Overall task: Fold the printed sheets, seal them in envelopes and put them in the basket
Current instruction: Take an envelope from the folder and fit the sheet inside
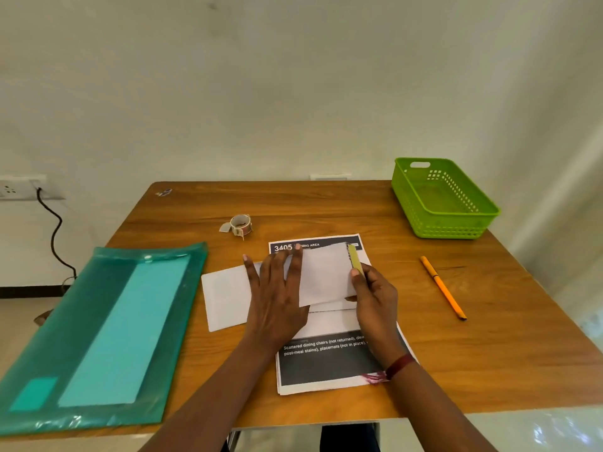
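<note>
A white envelope [228, 295] lies across the table's middle, partly over a stack of printed sheets [326, 363] with dark bands and white text. My left hand [277, 295] presses flat on the envelope with straight fingers. My right hand [375, 295] pinches the envelope's flap end, where a yellow-green strip [355, 261] shows along the lifted right edge. The green basket [440, 197] stands at the table's far right corner with nothing visible in it.
A roll of tape [240, 225] sits behind the sheets. An orange pen [442, 287] lies to the right. A teal plastic folder [98, 334] covers the table's left side. A small scrap [164, 192] lies at the far left corner; a wall socket with a black cable [54, 230] is left.
</note>
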Motion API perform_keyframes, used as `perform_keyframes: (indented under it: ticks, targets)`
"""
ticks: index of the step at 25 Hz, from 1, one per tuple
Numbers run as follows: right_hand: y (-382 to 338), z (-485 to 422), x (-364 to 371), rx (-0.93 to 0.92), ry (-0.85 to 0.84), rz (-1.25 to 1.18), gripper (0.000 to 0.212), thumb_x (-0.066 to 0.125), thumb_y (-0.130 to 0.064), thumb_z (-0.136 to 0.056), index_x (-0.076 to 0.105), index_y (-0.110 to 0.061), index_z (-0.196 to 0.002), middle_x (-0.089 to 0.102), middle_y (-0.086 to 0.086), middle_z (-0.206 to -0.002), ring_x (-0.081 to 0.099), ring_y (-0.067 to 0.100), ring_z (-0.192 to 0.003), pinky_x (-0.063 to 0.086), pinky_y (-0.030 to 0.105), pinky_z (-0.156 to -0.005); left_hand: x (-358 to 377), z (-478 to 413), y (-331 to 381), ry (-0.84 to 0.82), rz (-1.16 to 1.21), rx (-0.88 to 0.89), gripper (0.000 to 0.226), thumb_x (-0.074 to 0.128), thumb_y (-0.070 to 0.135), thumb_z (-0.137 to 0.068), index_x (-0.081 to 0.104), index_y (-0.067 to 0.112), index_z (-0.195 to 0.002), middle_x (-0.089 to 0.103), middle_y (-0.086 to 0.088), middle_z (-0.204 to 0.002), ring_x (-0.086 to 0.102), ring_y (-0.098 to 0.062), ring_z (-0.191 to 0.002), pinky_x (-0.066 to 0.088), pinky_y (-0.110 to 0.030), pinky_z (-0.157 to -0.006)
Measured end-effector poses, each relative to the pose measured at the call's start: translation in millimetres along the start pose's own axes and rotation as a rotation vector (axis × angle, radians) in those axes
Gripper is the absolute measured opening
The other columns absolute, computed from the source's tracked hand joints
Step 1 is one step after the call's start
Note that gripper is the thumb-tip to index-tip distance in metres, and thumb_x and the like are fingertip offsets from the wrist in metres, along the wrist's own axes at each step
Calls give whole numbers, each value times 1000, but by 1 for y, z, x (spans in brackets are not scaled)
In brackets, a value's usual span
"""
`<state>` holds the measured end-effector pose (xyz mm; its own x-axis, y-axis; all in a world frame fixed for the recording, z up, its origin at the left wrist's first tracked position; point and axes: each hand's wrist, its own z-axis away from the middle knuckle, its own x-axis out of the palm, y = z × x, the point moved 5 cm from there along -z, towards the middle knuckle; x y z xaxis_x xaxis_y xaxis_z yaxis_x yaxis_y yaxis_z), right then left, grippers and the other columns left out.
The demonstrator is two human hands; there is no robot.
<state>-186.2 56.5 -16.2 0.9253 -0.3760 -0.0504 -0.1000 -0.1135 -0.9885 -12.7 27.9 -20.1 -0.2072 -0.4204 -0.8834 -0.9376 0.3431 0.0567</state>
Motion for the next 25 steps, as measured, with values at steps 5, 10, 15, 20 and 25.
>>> perform_keyframes:
  ticks: [5,10,15,20,25]
  targets:
    - [-11,-11,-26,295,-318,-150,23,47,-6,-98,70,-3,-99,74,12,-103,70,28,-92,60,46,-76,-6,-2,7,35,16,73,113,82,30,-54,25,11,-150,43,-17,-141,36,-34,-135,7,-70,-113]
    - [-21,-17,-32,296,-458,-96,18,58,-1,-93,67,-2,-109,75,12,-101,72,29,-93,61,43,-72,-22,-5,20,27,108,160,117,72,61,-62,18,13,-153,34,-13,-142,27,-30,-136,-9,-53,-120]
    - [-35,-19,-25,156,-471,85,26,68,0,-86,71,-15,-107,77,4,-91,75,22,-80,60,31,-60,-33,-11,25,25,92,227,116,71,64,-62,18,11,-152,35,-12,-139,31,-28,-133,-6,-54,-120]
    - [-35,-27,-24,-39,-226,280,12,68,7,-79,73,-3,-85,73,12,-78,72,28,-66,61,40,-55,-35,-15,15,22,23,231,118,74,61,-60,19,10,-151,40,-14,-135,38,-30,-127,6,-61,-118]
    - [-25,-30,-20,124,-229,150,15,64,11,-81,69,5,-95,70,25,-85,70,35,-71,60,35,-54,-34,-18,3,-16,-55,238,113,76,57,-56,27,9,-146,44,-13,-130,42,-30,-123,14,-65,-116]
